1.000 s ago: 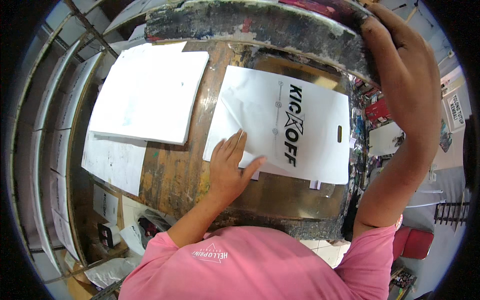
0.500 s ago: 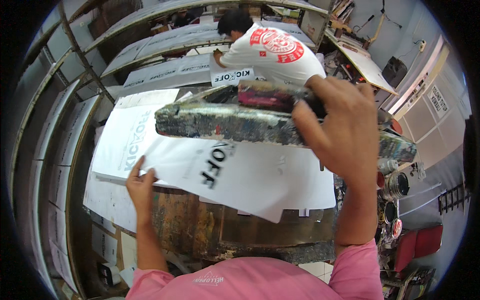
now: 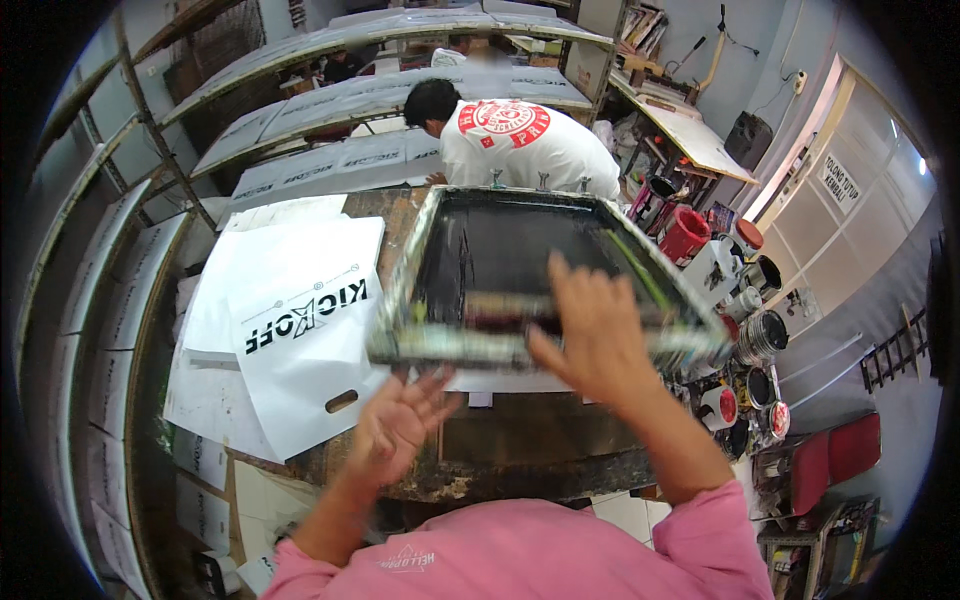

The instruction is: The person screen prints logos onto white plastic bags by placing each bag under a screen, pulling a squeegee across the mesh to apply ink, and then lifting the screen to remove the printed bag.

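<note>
A screen printing frame (image 3: 402, 285) with a dark mesh is low over the table, its front rail blurred. Inside it, near the front rail, lies a brownish squeegee (image 3: 505, 306). Over that squeegee is my right hand (image 3: 605, 335), fingers stretched and thumb apart; motion blur hides whether it touches. My left hand (image 3: 400, 425) is open and empty, palm up, just below the frame's front left corner. Left of the frame, a white bag (image 3: 290, 390) with black print and a cut-out handle lies askew on a pile of white sheets (image 3: 225, 260). A white edge shows under the frame.
A person in a white shirt (image 3: 540, 150) bends over behind the table. Racks with printed white sheets (image 3: 345, 105) stand at the back and left. Paint cans and a red bucket (image 3: 685, 233) crowd the right edge. A red chair (image 3: 835, 460) stands at lower right.
The frame has come down from its raised, tilted position. The printed bag has moved left onto the pile, and my left hand has let go of it. My right hand has shifted off the front rail.
</note>
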A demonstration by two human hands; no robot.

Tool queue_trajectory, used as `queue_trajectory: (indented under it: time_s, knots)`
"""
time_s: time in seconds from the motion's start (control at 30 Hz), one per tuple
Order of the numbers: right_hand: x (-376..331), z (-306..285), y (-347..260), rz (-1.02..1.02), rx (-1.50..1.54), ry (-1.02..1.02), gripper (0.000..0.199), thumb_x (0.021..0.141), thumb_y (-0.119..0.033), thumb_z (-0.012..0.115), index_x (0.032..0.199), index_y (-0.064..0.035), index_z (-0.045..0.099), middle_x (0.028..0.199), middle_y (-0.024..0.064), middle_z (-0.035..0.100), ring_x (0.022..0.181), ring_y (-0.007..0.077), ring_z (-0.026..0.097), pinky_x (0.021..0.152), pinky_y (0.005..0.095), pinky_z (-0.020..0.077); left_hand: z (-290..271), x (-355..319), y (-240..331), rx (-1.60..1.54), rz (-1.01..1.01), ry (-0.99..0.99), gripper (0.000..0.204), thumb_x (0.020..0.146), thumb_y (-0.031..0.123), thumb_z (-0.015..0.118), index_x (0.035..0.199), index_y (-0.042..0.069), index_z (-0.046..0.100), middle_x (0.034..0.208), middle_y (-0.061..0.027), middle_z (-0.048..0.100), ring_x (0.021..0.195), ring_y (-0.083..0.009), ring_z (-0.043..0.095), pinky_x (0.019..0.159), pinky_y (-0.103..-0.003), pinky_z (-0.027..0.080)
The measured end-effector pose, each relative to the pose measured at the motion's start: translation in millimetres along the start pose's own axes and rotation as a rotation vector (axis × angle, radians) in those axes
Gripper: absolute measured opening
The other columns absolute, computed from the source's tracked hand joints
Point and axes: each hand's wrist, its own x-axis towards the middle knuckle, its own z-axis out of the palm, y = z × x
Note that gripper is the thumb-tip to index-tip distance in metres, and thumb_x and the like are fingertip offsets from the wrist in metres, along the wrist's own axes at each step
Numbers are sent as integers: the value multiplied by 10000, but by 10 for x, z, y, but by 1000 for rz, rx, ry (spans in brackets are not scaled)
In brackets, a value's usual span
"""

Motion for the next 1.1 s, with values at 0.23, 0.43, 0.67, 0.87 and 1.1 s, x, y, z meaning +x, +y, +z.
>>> queue_trajectory:
  time_s: [0.23,0.43,0.67,0.87,1.1]
  knots:
    - [-935,993,-162,56,476,-481,344,850,-381,725,1027,-91,678,991,127,626,903,322,587,775,468,497,-316,-656,-890,-323,-389,684,1103,895,837,351,1455,-109,262,1395,-295,468,1334,-377,486,1157,-503,385]
    - [-1000,1440,-262,8,354,-412,406,768,-298,803,1080,-88,649,940,91,591,895,313,600,724,437,532,-471,-679,-1076,-184,-490,738,1122,890,865,254,1454,-104,291,1366,-309,516,1283,-396,543,1123,-507,424]
    - [97,2371,429,-12,286,-230,440,742,-226,813,1132,-87,662,971,103,610,941,329,602,750,458,526,-523,-832,-1202,-184,-446,695,1083,915,832,195,1475,-91,270,1404,-287,505,1305,-391,531,1136,-542,399]
    - [1162,3183,1054,-11,209,-121,343,836,-327,748,1070,-95,654,1017,118,625,995,331,621,777,466,537,-560,-841,-1191,-151,-423,588,1133,881,855,236,1499,-94,239,1453,-295,458,1368,-398,469,1171,-542,352]
    - [1404,2830,1181,-74,271,-264,380,900,-414,672,1060,-69,662,997,169,684,985,362,655,823,488,525,-711,-1004,-1346,-230,-348,547,1083,905,825,282,1479,-93,296,1452,-302,457,1375,-413,456,1175,-539,339]
